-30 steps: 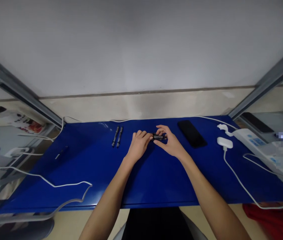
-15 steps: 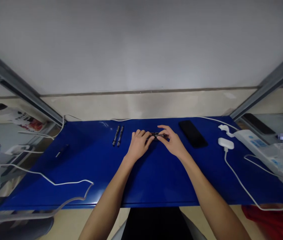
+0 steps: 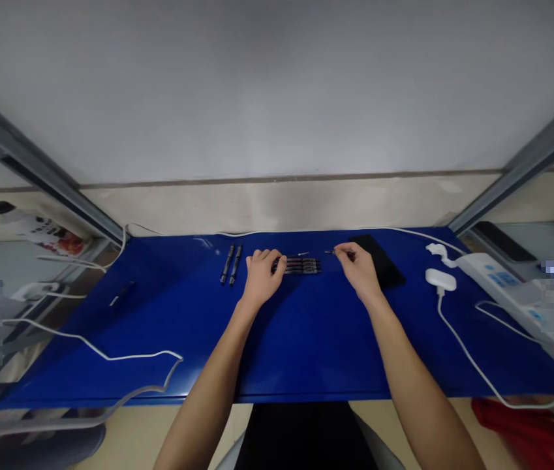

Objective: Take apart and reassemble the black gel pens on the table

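Several dark pens (image 3: 303, 265) lie side by side in a row on the blue desk, pointing left to right. My left hand (image 3: 263, 275) covers their left ends, fingers closed on an opened pen (image 3: 300, 254) at the back of the row, whose thin, pale tip sticks out to the right. Apart from it, my right hand (image 3: 357, 266) pinches a short dark pen part (image 3: 329, 252); whether it is a cap or a barrel section I cannot make out. Two more pens (image 3: 231, 264) lie parallel, left of my left hand.
A black phone (image 3: 384, 262) lies partly behind my right hand. Farther right are a white earbud case (image 3: 440, 279) on a cable and a white power strip (image 3: 511, 287). A dark pen-like object (image 3: 122, 294) and a white cable (image 3: 130, 358) lie at the left.
My hands have moved apart, the right one rightward with the pen part, the left one slightly left. The opened pen's tip and the row of pens now show between them.
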A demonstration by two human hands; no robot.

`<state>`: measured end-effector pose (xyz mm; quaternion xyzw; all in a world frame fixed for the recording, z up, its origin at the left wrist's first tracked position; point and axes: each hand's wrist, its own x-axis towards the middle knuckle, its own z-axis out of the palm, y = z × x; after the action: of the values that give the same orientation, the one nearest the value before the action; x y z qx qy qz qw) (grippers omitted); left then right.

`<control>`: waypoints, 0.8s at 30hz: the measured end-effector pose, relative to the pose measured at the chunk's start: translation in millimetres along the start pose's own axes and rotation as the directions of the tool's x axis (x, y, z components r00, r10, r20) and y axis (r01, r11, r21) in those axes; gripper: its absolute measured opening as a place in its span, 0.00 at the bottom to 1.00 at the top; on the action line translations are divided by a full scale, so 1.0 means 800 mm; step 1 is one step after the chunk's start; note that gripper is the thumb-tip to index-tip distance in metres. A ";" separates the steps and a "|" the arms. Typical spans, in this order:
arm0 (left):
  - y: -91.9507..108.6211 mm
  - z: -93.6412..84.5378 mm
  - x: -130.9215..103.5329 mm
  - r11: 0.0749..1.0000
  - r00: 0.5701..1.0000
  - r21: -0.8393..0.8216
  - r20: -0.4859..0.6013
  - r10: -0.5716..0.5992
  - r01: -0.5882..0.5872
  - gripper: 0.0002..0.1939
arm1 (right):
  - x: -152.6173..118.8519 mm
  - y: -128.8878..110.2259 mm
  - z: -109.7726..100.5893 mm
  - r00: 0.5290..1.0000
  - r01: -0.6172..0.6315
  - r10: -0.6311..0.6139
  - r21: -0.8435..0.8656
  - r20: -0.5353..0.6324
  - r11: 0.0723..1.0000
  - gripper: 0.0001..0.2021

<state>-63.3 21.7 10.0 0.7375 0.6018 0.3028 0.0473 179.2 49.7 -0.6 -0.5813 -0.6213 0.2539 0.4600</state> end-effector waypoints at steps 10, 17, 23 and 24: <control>0.005 0.005 -0.002 0.999 1.000 0.038 -0.014 0.002 -0.002 0.17 | -0.007 0.018 0.010 0.998 -0.006 0.028 -0.355 0.057 0.935 0.04; 0.007 0.007 -0.004 0.998 1.000 0.064 -0.003 0.009 -0.009 0.17 | -0.006 0.019 0.019 0.991 0.104 -0.070 -0.338 0.111 0.935 0.07; 0.009 0.007 -0.004 0.998 1.000 0.065 0.019 0.024 -0.026 0.17 | -0.006 0.004 0.013 0.994 0.023 0.007 -0.276 0.109 0.961 0.12; 0.009 0.007 -0.004 0.998 1.000 0.065 0.018 0.024 -0.025 0.17 | -0.006 0.001 0.011 0.994 0.012 0.018 -0.276 0.105 0.961 0.13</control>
<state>-54.4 18.6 7.3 0.7486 0.6019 0.2770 0.0247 171.0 47.1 -6.6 -0.6262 -0.6735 0.1960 0.3404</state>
